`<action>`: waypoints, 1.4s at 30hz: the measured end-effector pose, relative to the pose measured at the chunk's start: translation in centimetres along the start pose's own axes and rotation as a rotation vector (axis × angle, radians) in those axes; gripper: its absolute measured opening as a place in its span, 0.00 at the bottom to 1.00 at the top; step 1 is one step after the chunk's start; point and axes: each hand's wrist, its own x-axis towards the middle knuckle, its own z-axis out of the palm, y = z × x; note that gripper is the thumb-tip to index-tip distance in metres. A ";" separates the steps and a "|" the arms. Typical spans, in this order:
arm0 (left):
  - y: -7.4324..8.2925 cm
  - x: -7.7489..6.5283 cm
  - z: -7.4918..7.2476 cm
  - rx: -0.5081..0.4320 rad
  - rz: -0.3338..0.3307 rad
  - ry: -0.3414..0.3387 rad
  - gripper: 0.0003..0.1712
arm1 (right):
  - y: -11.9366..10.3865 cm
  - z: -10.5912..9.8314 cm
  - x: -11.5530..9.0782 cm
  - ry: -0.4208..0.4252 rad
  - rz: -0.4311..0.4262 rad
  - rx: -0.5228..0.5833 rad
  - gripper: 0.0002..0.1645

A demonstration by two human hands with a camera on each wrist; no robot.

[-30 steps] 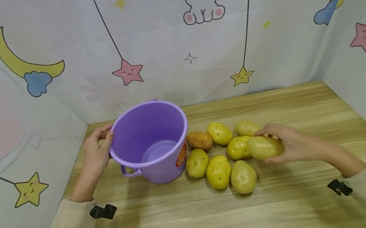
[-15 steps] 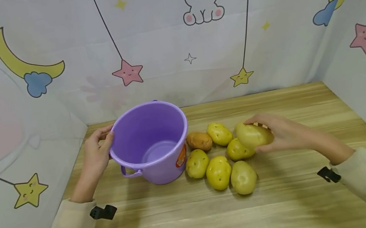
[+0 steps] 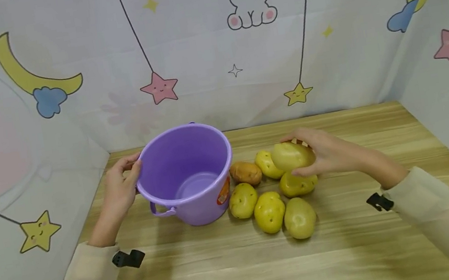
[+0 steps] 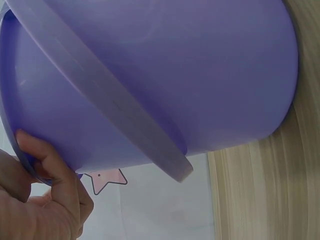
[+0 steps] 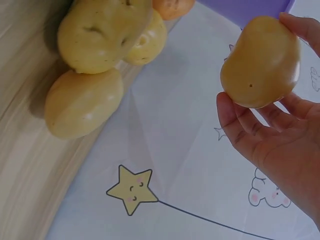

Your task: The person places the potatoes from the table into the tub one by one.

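Note:
A purple bucket [image 3: 200,209] stands on the left of the table, its mouth toward me and nothing inside. My left hand [image 3: 121,184] grips its rim on the left side; in the left wrist view the fingers curl over that rim, and the bucket's handle [image 4: 112,97] hangs along the outer wall. My right hand [image 3: 328,149] holds a pale yellow potato [image 3: 290,156] between thumb and fingers, raised above the others. In the right wrist view this held potato [image 5: 260,62] is well apart from the pile. It partly covers a yellow potato [image 3: 264,163] in the head view.
Several potatoes lie right of the bucket: a brown one [image 3: 246,173] near its wall, a yellow one [image 3: 244,201], another yellow one [image 3: 270,212] and a pale one [image 3: 299,218] at the front. A printed curtain [image 3: 209,98] closes off the table's [image 3: 227,275] back and sides.
My right hand has carried the pale potato leftward and up, from the right of the pile to above its back. My left hand keeps its grip on the bucket rim.

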 end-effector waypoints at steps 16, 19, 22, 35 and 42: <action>-0.2 -0.1 0.2 0.049 0.014 0.025 0.24 | -1.4 -0.9 4.0 -0.003 -0.039 0.062 0.40; -0.2 -0.2 0.2 0.045 0.009 0.024 0.24 | -1.8 -1.0 4.9 0.011 -0.064 0.066 0.41; -0.2 -0.2 0.2 0.043 0.000 0.024 0.24 | -2.1 -1.0 5.8 0.029 -0.075 0.078 0.40; -0.2 -0.1 0.2 0.026 0.022 0.037 0.25 | -4.1 -1.1 9.6 0.094 -0.132 0.061 0.37; -0.2 0.0 0.1 0.032 0.028 0.032 0.25 | -5.0 -0.5 11.4 0.086 -0.167 0.057 0.38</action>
